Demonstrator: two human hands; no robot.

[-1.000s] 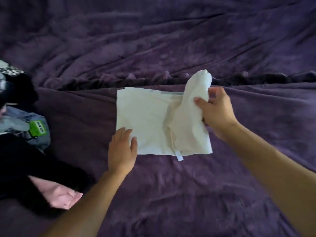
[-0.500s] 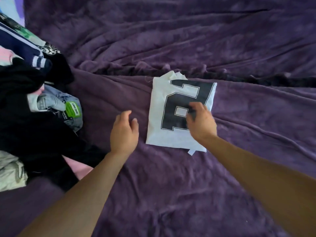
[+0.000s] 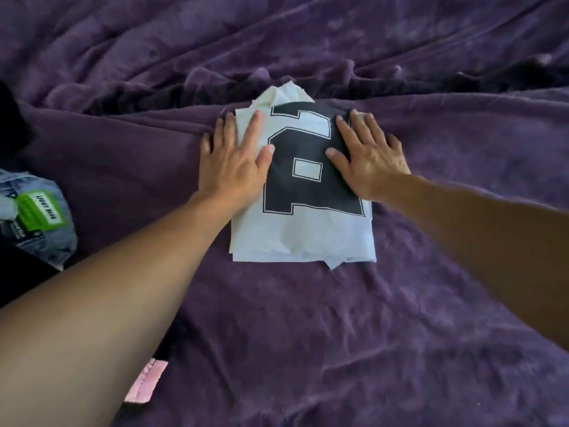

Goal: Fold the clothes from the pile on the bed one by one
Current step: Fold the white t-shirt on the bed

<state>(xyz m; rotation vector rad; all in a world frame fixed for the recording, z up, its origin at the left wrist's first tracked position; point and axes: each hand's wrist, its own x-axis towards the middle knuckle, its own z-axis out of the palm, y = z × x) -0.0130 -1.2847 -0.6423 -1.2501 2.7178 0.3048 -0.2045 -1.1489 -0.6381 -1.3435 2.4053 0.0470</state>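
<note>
Shirts: I count one folded white shirt (image 3: 303, 232), centred on the bed (image 3: 400, 334).
Hands: two; left hand (image 3: 232, 163) and right hand (image 3: 368, 160) press it flat, fingers straight.
Pile: jeans (image 3: 40, 220) at my left edge.

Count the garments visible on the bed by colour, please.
White folded shirt: 1
Blue denim garment: 1
Pink garment: 1
Black garment: 1 at least, cut off by the left edge
Total: 4
</note>
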